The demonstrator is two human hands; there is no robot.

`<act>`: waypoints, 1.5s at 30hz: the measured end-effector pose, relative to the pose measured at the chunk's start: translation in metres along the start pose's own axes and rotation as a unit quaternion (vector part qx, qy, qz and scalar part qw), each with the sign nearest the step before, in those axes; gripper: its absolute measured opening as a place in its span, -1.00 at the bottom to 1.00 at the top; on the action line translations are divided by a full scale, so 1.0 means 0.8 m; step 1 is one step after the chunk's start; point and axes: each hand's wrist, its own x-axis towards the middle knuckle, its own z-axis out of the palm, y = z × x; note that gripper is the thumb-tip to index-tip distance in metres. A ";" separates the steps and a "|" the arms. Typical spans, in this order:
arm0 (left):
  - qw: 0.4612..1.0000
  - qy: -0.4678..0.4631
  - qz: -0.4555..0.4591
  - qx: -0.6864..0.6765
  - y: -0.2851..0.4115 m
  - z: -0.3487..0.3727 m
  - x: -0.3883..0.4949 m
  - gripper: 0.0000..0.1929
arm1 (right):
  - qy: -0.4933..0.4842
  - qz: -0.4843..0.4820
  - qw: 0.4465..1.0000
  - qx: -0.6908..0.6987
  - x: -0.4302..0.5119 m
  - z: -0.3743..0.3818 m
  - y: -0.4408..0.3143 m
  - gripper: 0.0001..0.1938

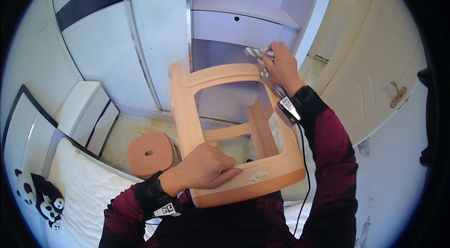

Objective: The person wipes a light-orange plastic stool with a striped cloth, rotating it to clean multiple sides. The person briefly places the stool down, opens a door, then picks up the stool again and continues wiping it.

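Tilted up before my body is a peach-coloured plastic stool (184, 114), its open side frame facing me and its inner legs and crossbar showing through the opening. My left hand (207, 165) grips the frame's near bar, with fingers curled over its inner edge. A pale worn patch (257, 177) marks the plastic to the right of that hand. At the far right corner of the frame, my right hand (283, 67) is closed on a striped grey and white cloth (258, 53). The cloth lies against or just above the stool's edge; I cannot tell which.
A second pink plastic stool (149, 153) stands on the floor at left. Behind it are a white nightstand (81, 104) and a sliding-door wardrobe (158, 47). A bed (84, 191) with panda plush toys (42, 195) is at lower left. A white door (379, 51) stands at right.
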 end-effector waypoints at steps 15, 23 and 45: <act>1.000 -0.002 0.007 0.001 -0.005 0.007 0.009 -0.65 | -0.151 -0.021 0.988 -0.003 0.019 0.066 -0.102 -0.59; 1.000 0.006 -0.003 0.011 -0.005 0.003 0.004 -0.65 | -0.134 -0.037 0.989 -0.043 0.024 0.074 -0.082 -0.66; 0.999 0.025 -0.029 -0.032 -0.020 -0.004 0.012 -0.70 | -0.075 -0.048 0.990 0.107 0.005 0.076 -0.098 -0.65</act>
